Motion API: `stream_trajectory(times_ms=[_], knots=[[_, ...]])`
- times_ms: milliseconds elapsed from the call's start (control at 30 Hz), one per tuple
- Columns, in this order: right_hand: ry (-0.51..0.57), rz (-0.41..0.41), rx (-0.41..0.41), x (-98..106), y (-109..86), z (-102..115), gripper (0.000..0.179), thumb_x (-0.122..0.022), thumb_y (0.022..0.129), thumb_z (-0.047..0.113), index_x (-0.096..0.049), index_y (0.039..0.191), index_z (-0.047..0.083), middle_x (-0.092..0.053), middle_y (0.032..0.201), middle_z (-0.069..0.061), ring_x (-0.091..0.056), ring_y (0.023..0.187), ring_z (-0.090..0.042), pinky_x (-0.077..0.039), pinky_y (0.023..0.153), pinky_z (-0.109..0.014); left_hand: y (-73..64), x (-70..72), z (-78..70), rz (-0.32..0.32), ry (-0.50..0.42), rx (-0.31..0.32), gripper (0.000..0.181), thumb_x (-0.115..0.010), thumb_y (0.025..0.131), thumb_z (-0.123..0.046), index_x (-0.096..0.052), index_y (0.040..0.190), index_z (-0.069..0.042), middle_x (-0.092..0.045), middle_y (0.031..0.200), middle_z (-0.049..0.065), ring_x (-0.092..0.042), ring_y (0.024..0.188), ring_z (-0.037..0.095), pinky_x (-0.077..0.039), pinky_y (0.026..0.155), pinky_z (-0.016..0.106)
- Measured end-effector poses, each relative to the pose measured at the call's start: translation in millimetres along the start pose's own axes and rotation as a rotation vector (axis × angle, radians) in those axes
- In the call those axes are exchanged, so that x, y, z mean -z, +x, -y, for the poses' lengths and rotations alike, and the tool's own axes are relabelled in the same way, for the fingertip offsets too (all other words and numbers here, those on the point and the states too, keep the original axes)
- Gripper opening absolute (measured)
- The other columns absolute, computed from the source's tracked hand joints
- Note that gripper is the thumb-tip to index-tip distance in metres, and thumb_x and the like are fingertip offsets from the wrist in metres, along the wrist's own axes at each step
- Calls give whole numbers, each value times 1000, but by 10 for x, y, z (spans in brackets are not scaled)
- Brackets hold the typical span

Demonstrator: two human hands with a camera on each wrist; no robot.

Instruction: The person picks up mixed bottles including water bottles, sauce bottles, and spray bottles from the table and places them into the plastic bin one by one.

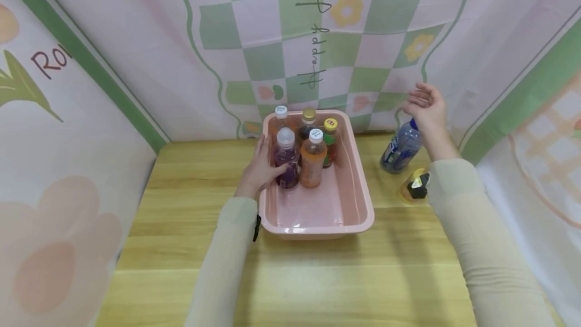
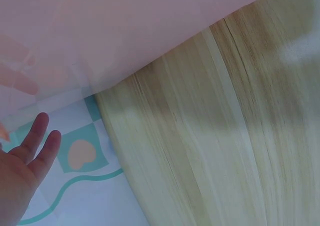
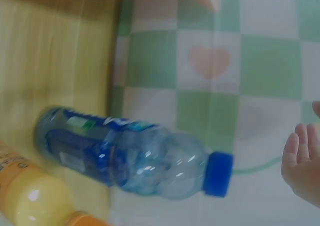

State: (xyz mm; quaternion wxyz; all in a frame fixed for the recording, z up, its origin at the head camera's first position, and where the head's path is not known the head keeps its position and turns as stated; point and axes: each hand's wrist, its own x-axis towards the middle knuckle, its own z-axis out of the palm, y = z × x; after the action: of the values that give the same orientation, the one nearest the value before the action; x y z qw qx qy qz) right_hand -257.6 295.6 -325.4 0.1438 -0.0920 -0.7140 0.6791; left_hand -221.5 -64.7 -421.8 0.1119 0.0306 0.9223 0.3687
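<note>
My left hand (image 1: 259,173) is at the left rim of a pink plastic basin (image 1: 358,180), fingers along the outside and thumb extending inward over the purple drink bottle (image 1: 287,165). In the left wrist view, two fingers (image 2: 47,146) stretch out beside the basin wall. An orange drink bottle (image 1: 313,163) stands beside the purple one, with several other bottles behind. My right hand (image 1: 428,110) hovers with loosely bent fingers by the blue cap of a clear bottle with a blue label (image 1: 399,150). It holds nothing; the right wrist view shows its fingers apart from the cap.
A small yellow bottle with a black label (image 1: 415,185) stands in front of the blue-capped bottle, to the right of the basin. Everything rests on a wooden table (image 1: 190,246). Patterned cloth (image 1: 308,54) hangs behind and along both sides.
</note>
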Motion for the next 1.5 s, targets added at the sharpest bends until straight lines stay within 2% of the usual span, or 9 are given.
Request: stream_trajectory(times_ms=[100, 200, 300, 400, 633, 967, 1233, 1333, 1500], knots=[[-86, -52, -40, 65, 19, -61, 61, -55, 83, -11, -41, 140, 7, -52, 102, 18, -50, 98, 3, -48, 81, -5, -1, 2, -4, 1, 7, -1, 103, -67, 83, -45, 3, 155, -25, 11, 163, -2, -24, 145, 36, -34, 112, 56], [-218, -89, -101, 121, 41, -128, 63, -54, 85, -6, -38, 143, 11, -49, 112, 21, -46, 115, -2, -45, 98, -13, -7, 6, -5, 3, 15, -1, 103, -67, 83, -45, 3, 155, -25, 10, 163, -2, -25, 145, 37, -36, 111, 56], [-321, -114, -148, 171, 63, -199, 66, -53, 86, -5, -35, 146, 14, -46, 134, 14, -38, 132, -10, -40, 109, -21, -6, 9, -4, 0, 13, -2, 102, -67, 83, -45, 2, 155, -24, 10, 163, -2, -25, 145, 36, -36, 110, 56], [-368, -133, -174, 219, 76, -268, 68, -51, 86, -7, -34, 147, 15, -38, 150, 4, -31, 137, -14, -37, 112, -24, -2, 11, -1, -1, 10, -3, 102, -67, 83, -45, 2, 155, -24, 10, 163, -2, -24, 145, 36, -35, 112, 55], [-363, -120, -231, 322, 60, -419, 70, -50, 87, -5, -31, 149, 21, -29, 156, 4, -25, 140, -14, -33, 114, -26, -2, 12, 4, -3, 6, -5, 102, -67, 83, -44, 2, 155, -23, 9, 163, -1, -23, 146, 35, -34, 113, 54], [-342, -31, -225, 396, 64, -531, 73, -55, 88, -3, -27, 151, 19, -22, 160, -1, -18, 148, -18, -22, 122, -32, 0, -1, 22, -8, -48, -15, 106, -70, 81, -40, 3, 155, -24, 11, 163, -2, -14, 149, 31, -30, 114, 55], [-262, 2, -243, 359, 65, -531, 74, -54, 89, -5, -24, 152, 18, -16, 160, -8, -18, 148, -21, -21, 122, -30, 12, -7, 17, -10, -24, -17, 104, -69, 82, -42, 2, 155, -22, 9, 163, -1, -17, 148, 31, -31, 114, 54], [-285, 14, -234, 356, 59, -533, 71, -54, 91, 0, -23, 152, 17, -13, 160, -9, -16, 149, -24, -20, 122, -31, 17, -9, 17, -9, -14, -19, 103, -68, 82, -44, 2, 155, -22, 9, 163, -1, -19, 147, 33, -31, 114, 54], [-361, 10, -227, 340, 57, -555, 66, -53, 93, 7, -25, 152, 18, -16, 160, -12, -19, 148, -29, -27, 120, -35, 33, -14, 22, -10, 1, -10, 102, -67, 82, -46, 1, 155, -24, 9, 163, -3, -21, 147, 34, -33, 113, 55]])
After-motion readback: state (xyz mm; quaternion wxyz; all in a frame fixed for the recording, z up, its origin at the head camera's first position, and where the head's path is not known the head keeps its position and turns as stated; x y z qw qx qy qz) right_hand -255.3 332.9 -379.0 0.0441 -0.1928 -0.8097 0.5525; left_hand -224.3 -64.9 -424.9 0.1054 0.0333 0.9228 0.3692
